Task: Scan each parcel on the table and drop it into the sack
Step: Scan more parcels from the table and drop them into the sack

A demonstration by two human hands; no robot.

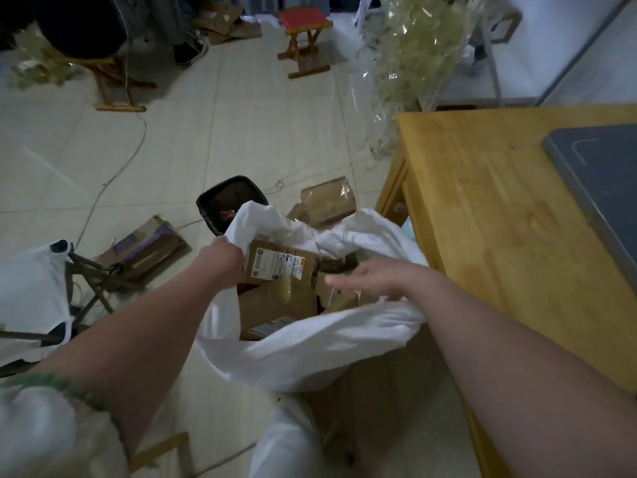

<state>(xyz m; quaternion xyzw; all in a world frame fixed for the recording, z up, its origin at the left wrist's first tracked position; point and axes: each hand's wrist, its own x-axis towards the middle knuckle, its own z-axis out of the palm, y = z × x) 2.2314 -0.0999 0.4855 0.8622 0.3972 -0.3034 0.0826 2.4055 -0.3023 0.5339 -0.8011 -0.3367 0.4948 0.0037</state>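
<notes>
Left hand (224, 258) grips the sack (310, 343) rim, while the right hand (368, 279) hovers above it, fingers apart.

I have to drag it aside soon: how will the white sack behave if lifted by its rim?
Probably floppy: the rim of the white sack folds and sags where the left hand does not hold it. Likely heavy, since several cardboard parcels fill it. It may slump once released.

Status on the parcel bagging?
Done: several brown cardboard parcels lie in the white sack. In hand: left hand grips the sack's rim; right hand hovers open over them. Left: unclear; the visible part of the wooden table bears a grey mat.
</notes>
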